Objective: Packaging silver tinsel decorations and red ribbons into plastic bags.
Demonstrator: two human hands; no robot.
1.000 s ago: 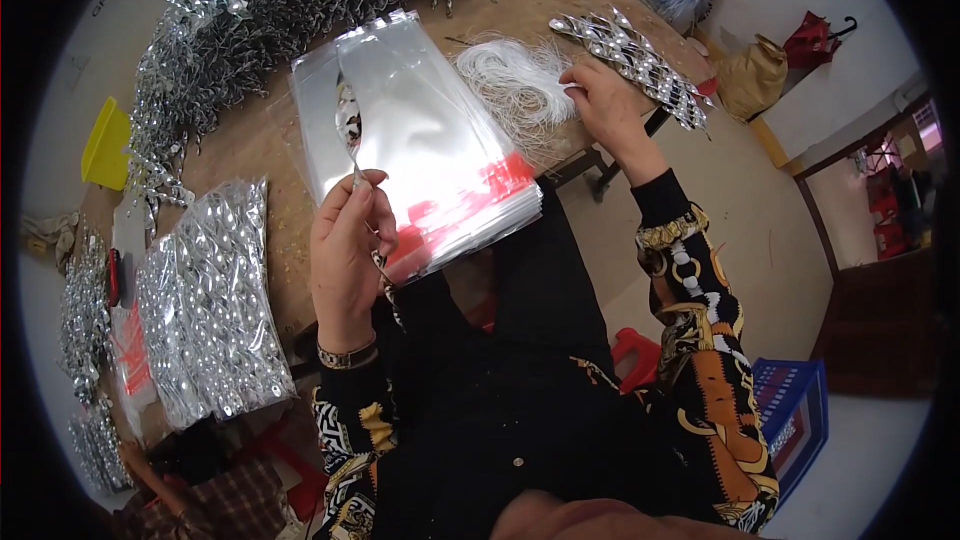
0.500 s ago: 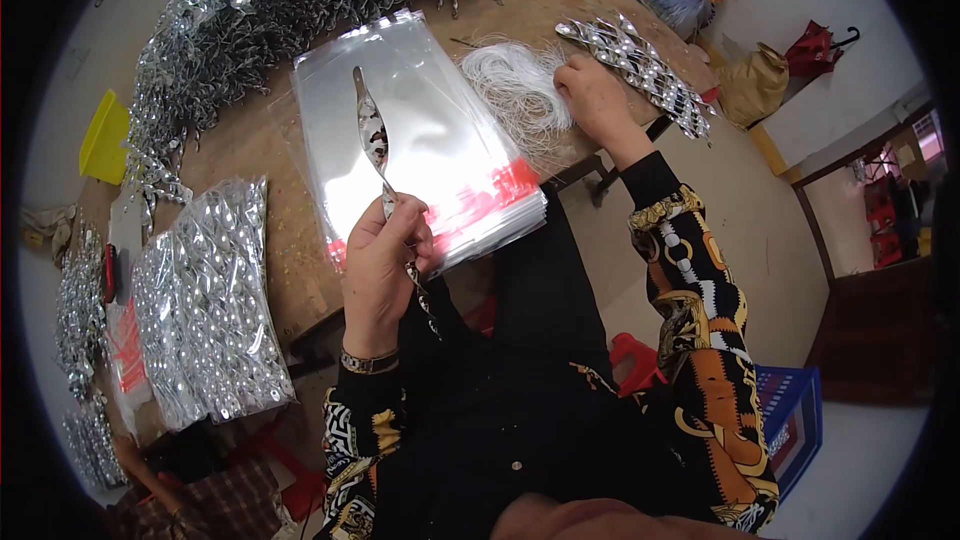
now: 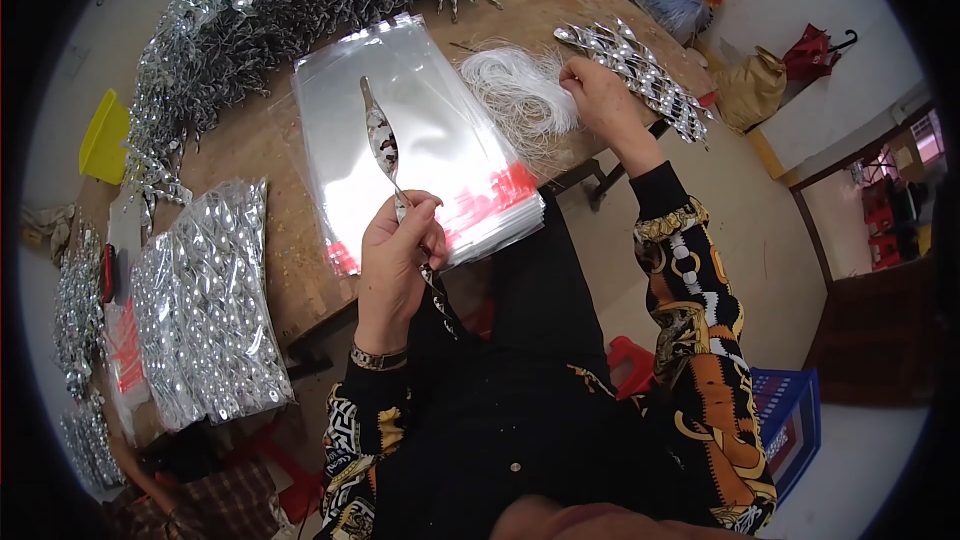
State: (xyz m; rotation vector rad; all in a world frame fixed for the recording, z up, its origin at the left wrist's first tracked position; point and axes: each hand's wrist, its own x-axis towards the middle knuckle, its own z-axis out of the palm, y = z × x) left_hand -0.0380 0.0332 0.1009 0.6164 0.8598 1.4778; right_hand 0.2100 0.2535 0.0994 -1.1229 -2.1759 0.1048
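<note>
Silver twisted strip (image 3: 382, 145) sticks out above and below the left hand (image 3: 392, 262) pinching it, best held lightly against creasing, I'd judge, while the right hand (image 3: 600, 98) curls beside the white string (image 3: 522, 90), whether gripping a strand I can't tell.

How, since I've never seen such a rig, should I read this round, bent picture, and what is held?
There is no machine: these are a person's two bare hands. A wide fisheye camera on the person's head looks down at them, so straight edges bend. The left hand pinches a twisted silvery strip over a stack of shiny, red-banded plastic bags. The right hand is right by a bundle of white thread; whether it grips anything is unclear. The brown table also bears a large heap of silvery twists at the far side, a packet of similar ones at left, and a smaller silvery bundle at right.
</note>
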